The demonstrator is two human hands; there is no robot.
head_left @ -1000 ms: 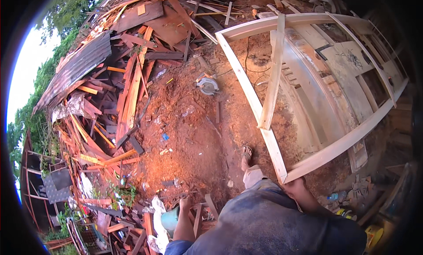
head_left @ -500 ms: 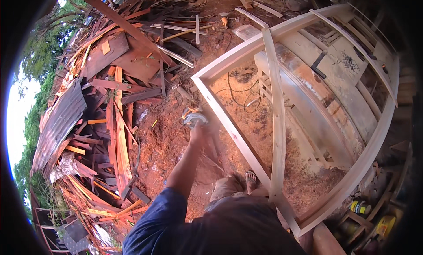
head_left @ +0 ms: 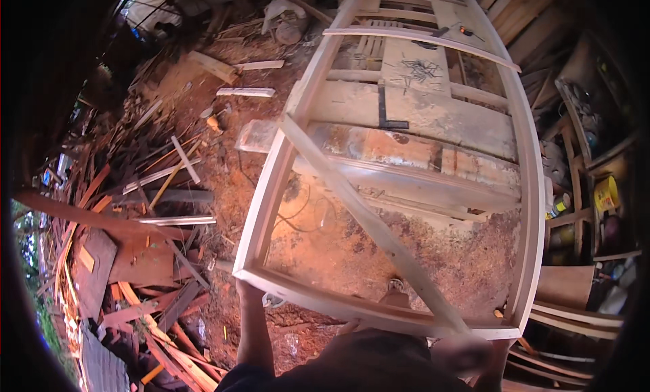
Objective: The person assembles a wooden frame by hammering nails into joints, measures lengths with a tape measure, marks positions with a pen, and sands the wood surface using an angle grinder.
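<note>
A long pale wooden frame (head_left: 266, 179) stretches away in front of me, with a diagonal brace (head_left: 379, 233) across its near bay. My left hand (head_left: 248, 292) grips the frame's near left corner from below, its fingers mostly hidden by the wood. A grey rounded part, seemingly of the circular saw (head_left: 273, 300), shows on the ground beside that arm. At the near right corner my right hand (head_left: 500, 350) is beneath the timber, its fingers out of sight. A blurred brown round shape (head_left: 462, 355), which I cannot make out, lies beside it.
A black carpenter's square (head_left: 387, 114) and a pile of nails (head_left: 421, 70) lie on boards inside the frame's far part. Scrap timber (head_left: 145, 263) is heaped at left. Shelving with a yellow container (head_left: 606, 193) stands at right. Reddish soil and sawdust cover the ground.
My left hand has left the circular saw and come to the frame's corner. The view has turned right, so the frame now lies straight ahead.
</note>
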